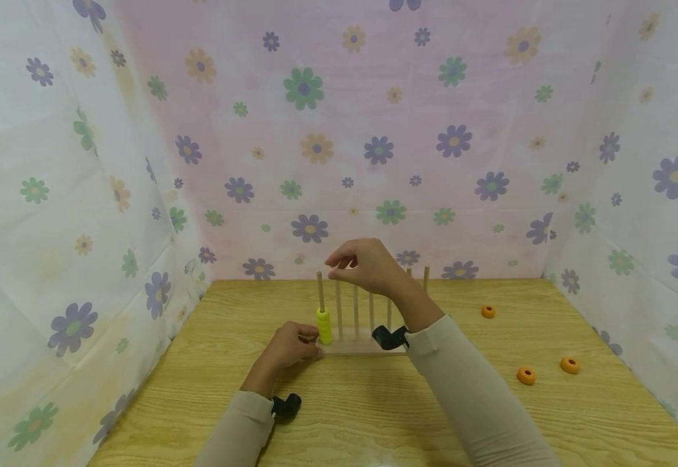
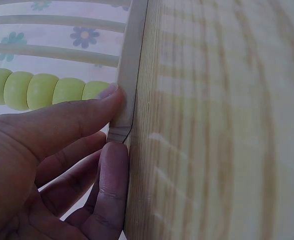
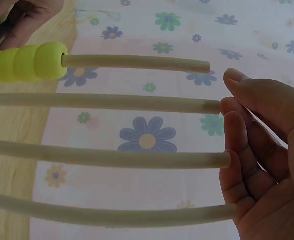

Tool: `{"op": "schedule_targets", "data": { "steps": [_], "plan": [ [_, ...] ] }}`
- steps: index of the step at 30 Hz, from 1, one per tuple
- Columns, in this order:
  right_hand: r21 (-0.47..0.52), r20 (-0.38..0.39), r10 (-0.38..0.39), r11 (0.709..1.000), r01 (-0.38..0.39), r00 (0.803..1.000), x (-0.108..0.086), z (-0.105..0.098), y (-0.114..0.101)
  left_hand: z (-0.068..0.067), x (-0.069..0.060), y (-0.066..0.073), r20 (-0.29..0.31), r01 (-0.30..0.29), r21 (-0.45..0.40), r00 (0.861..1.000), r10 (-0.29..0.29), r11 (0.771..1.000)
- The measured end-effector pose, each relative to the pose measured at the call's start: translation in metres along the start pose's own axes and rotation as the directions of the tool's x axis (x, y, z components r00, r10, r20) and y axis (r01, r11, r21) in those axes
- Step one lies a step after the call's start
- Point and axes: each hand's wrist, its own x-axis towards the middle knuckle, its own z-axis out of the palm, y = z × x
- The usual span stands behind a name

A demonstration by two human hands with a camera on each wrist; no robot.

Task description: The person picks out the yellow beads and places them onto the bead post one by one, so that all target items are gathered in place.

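Observation:
A wooden rack with a row of upright pegs (image 1: 356,311) stands on the table. Several yellow beads (image 1: 324,326) are stacked on its leftmost peg, whose upper part is bare. My left hand (image 1: 290,345) grips the left end of the rack's base (image 2: 130,75) between thumb and fingers, beside the lowest bead. Above the left pegs hovers my right hand (image 1: 368,264), fingers bent loosely and nothing between them. In the right wrist view its thumb (image 3: 239,80) is just off the tip of the beaded peg, and the fingers lie by the other peg tips.
To the right of the rack, three orange ring beads lie on the wood-grain table (image 1: 420,408): one farther back (image 1: 488,311), and two nearer, a left bead (image 1: 526,375) and a right bead (image 1: 570,365). Flower-patterned cloth (image 1: 350,130) hangs behind and at both sides.

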Motion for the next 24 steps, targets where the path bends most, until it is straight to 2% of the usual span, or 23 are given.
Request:
{"op": "schedule_targets", "data": {
  "steps": [8, 12, 18, 24],
  "plan": [
    [0.022, -0.024, -0.016, 1.0, 0.017, 1.0, -0.008, -0.003, 0.007, 0.001, 0.0, 0.0, -0.007, 0.011, -0.005, 1.0, -0.011, 1.0],
    [0.026, -0.036, -0.048, 0.998, 0.049, 0.998, -0.014, -0.008, 0.009, 0.001, 0.0, 0.0, -0.011, 0.013, 0.001, 1.0, -0.013, 1.0],
    [-0.028, -0.042, -0.064, 0.998, 0.063, 0.997, -0.022, -0.015, 0.013, 0.001, 0.0, 0.0, -0.012, 0.02, 0.008, 1.0, -0.02, 1.0],
    [-0.026, -0.054, -0.064, 0.998, 0.063, 0.996, -0.029, -0.021, 0.015, 0.0, 0.0, 0.001, -0.011, 0.019, 0.023, 1.0, -0.019, 1.0]
  ]
}}
